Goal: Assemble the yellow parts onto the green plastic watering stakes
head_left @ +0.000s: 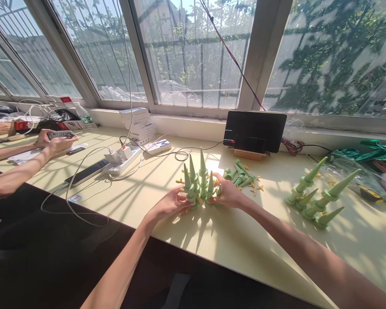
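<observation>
A cluster of green cone-topped toy towers [203, 167] stands upright on the pale table, with small yellow connector pieces showing between and beside them. My left hand [171, 202] grips the cluster low on its left side, fingers bent around a tower base. On the opposite side my right hand [227, 192] closes its fingers on the towers near their base. Loose green pieces [239, 174] lie just behind my right hand, with a yellow branched connector [256, 187] next to them. A second group of green towers [320, 197] stands farther right.
A tablet [254, 131] leans on a stand at the back. A power strip [124, 161] with cables and a phone [86, 171] lie to the left. Another person's hands [56, 141] hold a device at far left. Plastic bags [369, 161] lie at far right.
</observation>
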Tool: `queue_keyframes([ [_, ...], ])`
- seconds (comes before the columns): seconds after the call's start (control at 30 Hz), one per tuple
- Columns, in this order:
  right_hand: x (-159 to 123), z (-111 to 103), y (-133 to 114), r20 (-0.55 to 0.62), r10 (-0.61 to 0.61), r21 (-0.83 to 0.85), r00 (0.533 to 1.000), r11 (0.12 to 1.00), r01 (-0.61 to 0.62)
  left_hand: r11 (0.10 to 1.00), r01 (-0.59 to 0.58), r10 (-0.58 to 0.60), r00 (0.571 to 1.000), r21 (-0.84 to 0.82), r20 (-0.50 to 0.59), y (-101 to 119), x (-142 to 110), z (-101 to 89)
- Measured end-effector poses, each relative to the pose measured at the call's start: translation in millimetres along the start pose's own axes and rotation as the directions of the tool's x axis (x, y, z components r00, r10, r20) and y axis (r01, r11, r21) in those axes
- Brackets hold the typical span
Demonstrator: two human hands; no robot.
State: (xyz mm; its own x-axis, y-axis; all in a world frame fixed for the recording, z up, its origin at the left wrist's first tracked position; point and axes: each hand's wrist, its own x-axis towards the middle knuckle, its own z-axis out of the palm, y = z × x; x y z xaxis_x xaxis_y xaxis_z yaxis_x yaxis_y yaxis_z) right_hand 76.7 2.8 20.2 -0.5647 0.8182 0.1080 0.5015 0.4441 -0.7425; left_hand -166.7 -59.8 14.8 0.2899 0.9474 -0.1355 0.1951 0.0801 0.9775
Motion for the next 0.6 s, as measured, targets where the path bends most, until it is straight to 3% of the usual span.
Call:
queue_keyframes([
  [0.37,3,-1,5,0.025,-0.049,0.023,0.998,0.999,0.049,0.999,-0.006,0.01,0.991,0.032,-0.137,4,-1,17.1],
  [0.6,5,-3,6,0.037,-0.08,0.043,0.996,0.996,0.078,0.992,-0.097,0.107,0.983,0.075,-0.152,1,3,22.9],
])
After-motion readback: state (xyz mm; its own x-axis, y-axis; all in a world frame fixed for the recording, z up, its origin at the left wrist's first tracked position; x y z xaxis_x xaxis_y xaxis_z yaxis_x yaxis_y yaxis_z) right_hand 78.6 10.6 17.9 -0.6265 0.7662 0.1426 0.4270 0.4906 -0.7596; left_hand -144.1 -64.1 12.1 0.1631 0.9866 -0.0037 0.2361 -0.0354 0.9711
